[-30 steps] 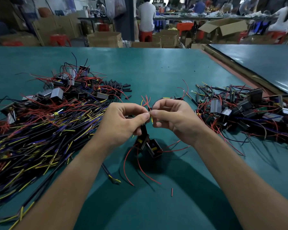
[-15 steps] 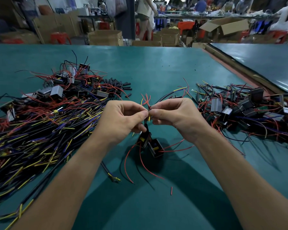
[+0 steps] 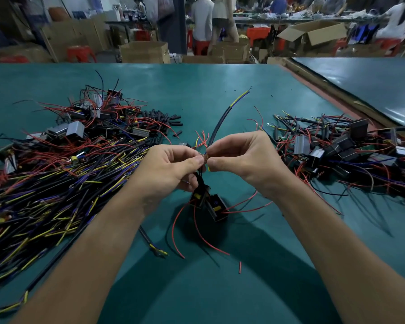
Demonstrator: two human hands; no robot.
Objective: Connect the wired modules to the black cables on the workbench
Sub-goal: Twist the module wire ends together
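— Teal matting is seen across the workbench [image 3: 220, 291], with cardboard boxes [image 3: 143, 52] and red stools [image 3: 81, 53] blurred beyond it. What is being held?

— One black cable [image 3: 218, 125] is pinched between thumb and forefinger of the right hand [image 3: 241, 157]. Its far end, where yellow and blue cores are bared, is raised over the bench.

— And the left hand [image 3: 171, 169]?

— It is closed on the leads of two small black modules [image 3: 211, 203], which hang just beneath both hands. Whether the mat is touched by them cannot be told. Red leads are trailed from them onto the mat.

— How are the hands placed?

— They are brought together, thumb tips almost touching, with a coppery joint [image 3: 205, 157] nipped between them.

— And the remaining stock?

— A heap of black cables [image 3: 45, 183] is spread at the left. Wired modules are piled at the back left [image 3: 91, 122] and at the right [image 3: 337, 148]. Short black sleeves [image 3: 164, 118] are scattered beside the back-left pile.
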